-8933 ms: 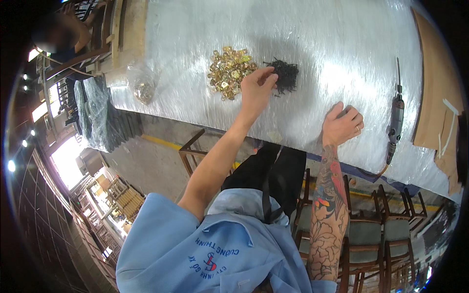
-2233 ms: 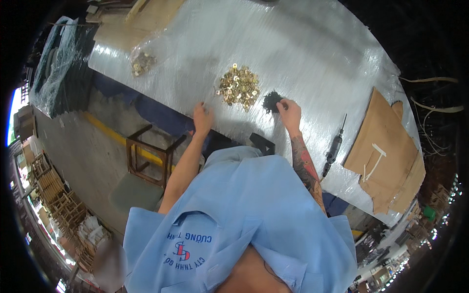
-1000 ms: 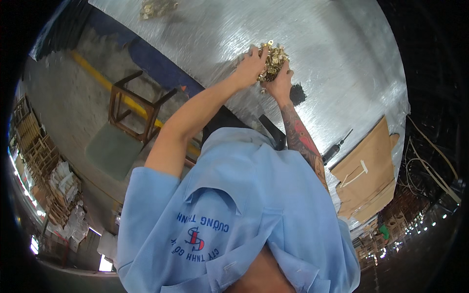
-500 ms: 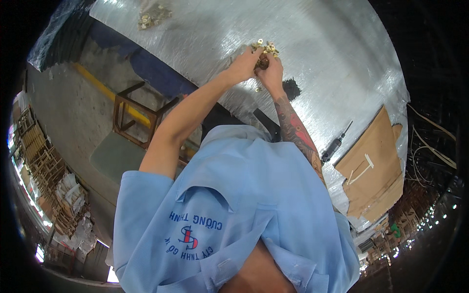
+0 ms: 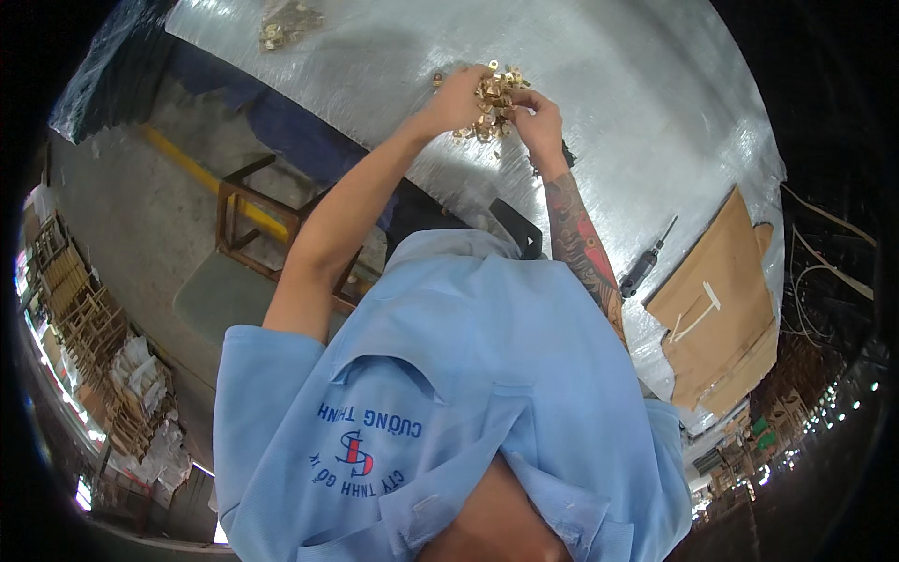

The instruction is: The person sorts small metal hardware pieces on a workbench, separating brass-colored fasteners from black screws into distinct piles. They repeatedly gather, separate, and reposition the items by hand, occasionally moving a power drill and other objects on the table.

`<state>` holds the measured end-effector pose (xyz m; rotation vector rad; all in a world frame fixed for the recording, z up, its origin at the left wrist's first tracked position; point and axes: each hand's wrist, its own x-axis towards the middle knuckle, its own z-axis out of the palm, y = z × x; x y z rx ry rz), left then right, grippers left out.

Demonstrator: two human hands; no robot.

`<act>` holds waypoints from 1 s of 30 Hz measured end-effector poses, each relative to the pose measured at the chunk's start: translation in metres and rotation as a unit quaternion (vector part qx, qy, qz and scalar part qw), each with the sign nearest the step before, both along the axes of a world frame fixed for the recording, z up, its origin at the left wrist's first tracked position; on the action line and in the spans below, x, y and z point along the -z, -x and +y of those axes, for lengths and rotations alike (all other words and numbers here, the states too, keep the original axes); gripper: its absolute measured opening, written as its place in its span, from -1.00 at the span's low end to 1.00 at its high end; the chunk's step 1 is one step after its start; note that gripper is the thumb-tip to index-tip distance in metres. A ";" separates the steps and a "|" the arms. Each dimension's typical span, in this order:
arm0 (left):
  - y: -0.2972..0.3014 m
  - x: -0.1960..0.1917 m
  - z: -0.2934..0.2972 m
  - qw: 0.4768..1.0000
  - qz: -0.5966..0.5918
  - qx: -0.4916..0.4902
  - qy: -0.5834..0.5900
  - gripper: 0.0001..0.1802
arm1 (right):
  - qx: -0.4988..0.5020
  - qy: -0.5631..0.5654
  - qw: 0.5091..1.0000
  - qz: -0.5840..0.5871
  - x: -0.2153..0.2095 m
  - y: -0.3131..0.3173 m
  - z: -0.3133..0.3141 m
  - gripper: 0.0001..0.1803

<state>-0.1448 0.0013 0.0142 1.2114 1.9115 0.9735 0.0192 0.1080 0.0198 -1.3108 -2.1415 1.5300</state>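
Note:
Small brass-coloured metal brackets lie in a loose pile [image 5: 494, 108] on the plastic-covered table. At the pile's left side rests my left hand [image 5: 453, 101], its fingers stretched along the far edge and partly out of sight; I see nothing gripped in it. My right hand [image 5: 539, 124] is at the right side, thumb and fingertips pinched at one of the brackets. A few brackets show beyond and beside my left hand. Black small pieces [image 5: 567, 157] lie partly hidden behind my right wrist.
A clear bag of similar brackets [image 5: 288, 26] lies at the table's far left. To the right are a black power screwdriver [image 5: 642, 267] and cardboard sheets [image 5: 716, 304]. A wooden-framed chair [image 5: 229, 220] stands left of the table edge.
My hands have moved apart, the left one leftward and the right one rightward. The brackets that were gathered between them now lie spread in a wider pile.

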 end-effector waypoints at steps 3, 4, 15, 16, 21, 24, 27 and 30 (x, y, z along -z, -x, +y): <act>0.020 0.003 -0.011 0.999 0.002 -0.035 0.029 -0.26 | 0.040 0.082 0.994 0.061 0.002 -0.007 0.011 -0.70; 0.026 0.006 -0.017 0.996 0.061 -0.056 0.036 -0.24 | 0.043 0.082 0.994 0.055 0.004 -0.008 0.017 -0.68; -0.015 0.012 -0.034 0.935 0.209 0.007 0.288 0.35 | -0.340 -0.145 0.890 -0.268 -0.015 0.015 0.077 0.33; -0.014 0.007 -0.030 0.935 0.195 -0.007 0.295 0.32 | -0.354 -0.155 0.888 -0.250 -0.014 0.019 0.077 0.41; -0.005 0.016 -0.019 0.957 0.109 -0.123 0.240 0.11 | -0.398 -0.167 0.877 -0.210 -0.007 0.050 0.067 0.09; -0.009 0.026 -0.011 0.970 0.111 -0.080 0.201 -0.08 | -0.407 -0.158 0.882 -0.178 0.003 0.050 0.067 0.05; -0.016 0.027 -0.006 0.985 0.077 -0.045 0.150 -0.25 | -0.418 -0.140 0.889 -0.122 0.011 0.050 0.069 0.00; -0.017 0.020 -0.005 0.991 0.039 -0.037 0.122 -0.27 | -0.434 -0.150 0.879 -0.129 0.013 0.044 0.066 -0.08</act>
